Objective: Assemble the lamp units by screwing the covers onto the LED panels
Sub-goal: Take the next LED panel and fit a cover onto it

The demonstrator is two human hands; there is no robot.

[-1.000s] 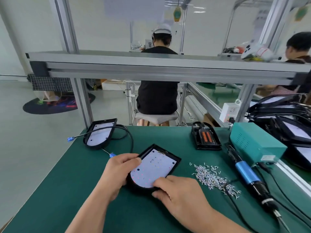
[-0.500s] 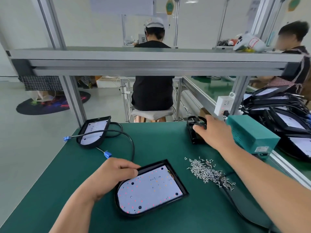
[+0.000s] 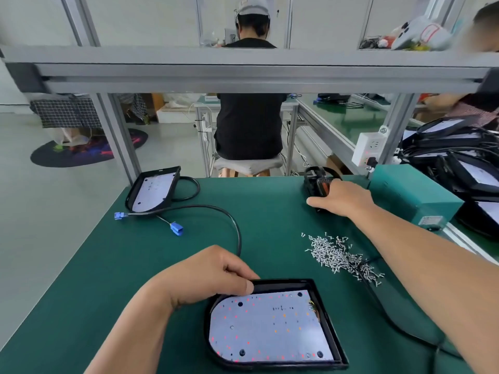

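Green matting covers the surface [image 3: 270, 211]. Near its front edge the white LED panel [image 3: 270, 327] lies in its black housing [image 3: 331, 330]. The left hand [image 3: 213, 276] pinches the housing's far rim, thumb on top, fingers curled behind. The right hand [image 3: 345, 197] reaches to a black cover [image 3: 313, 182] beside the teal box [image 3: 410, 195], fingers bent over it, grip unclear. Screws [image 3: 337, 255] lie heaped between.

Screws [image 3: 340, 255] lie behind-right of the near panel [image 3: 270, 327], second panel [image 3: 152, 193] behind-left.
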